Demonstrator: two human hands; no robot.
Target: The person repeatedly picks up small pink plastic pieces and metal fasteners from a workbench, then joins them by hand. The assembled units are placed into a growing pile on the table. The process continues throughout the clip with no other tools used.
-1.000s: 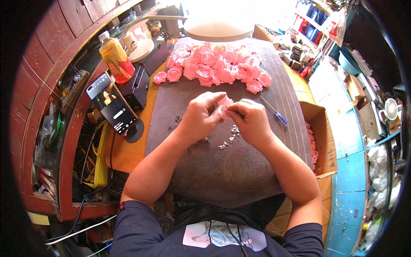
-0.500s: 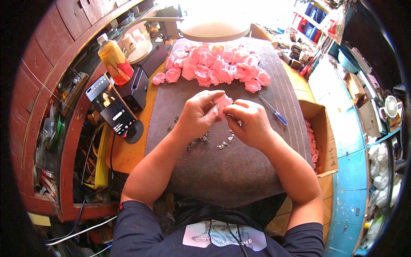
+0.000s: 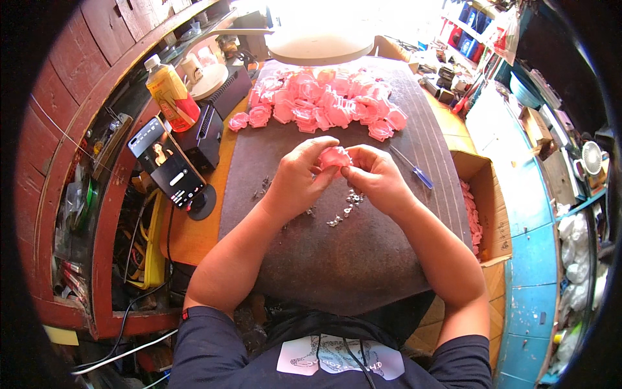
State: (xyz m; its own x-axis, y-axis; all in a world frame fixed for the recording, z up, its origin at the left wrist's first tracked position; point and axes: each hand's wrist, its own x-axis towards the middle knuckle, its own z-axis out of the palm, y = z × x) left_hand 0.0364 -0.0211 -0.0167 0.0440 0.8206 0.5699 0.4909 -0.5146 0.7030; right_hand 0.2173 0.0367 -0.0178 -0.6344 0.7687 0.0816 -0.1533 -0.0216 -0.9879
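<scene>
Between my two hands, above the middle of the brown mat (image 3: 324,259), is a pink plastic part (image 3: 334,157). My left hand (image 3: 302,170) is closed on its left side, fingers over the top edge and thumb below. My right hand (image 3: 374,174) pinches the part's right edge between thumb and fingers. Whether a small metal piece is also in the right fingers, I cannot tell. Small silvery metal pieces (image 3: 350,206) lie on the mat just below my hands, and darker ones (image 3: 262,188) lie left of my left wrist. Beyond my hands spreads a heap of similar pink parts (image 3: 324,100).
A screwdriver with a blue handle (image 3: 422,177) lies right of my hands. A cardboard box (image 3: 495,214) holding pink parts stands at the mat's right edge. On the left are a phone on a stand (image 3: 170,165) and a drink bottle (image 3: 170,94). A round lamp head (image 3: 321,48) hangs over the far end.
The pink part has been turned so that more of its face shows. My right hand has shifted slightly, its fingers now against the part's edge, uncovering more metal pieces below.
</scene>
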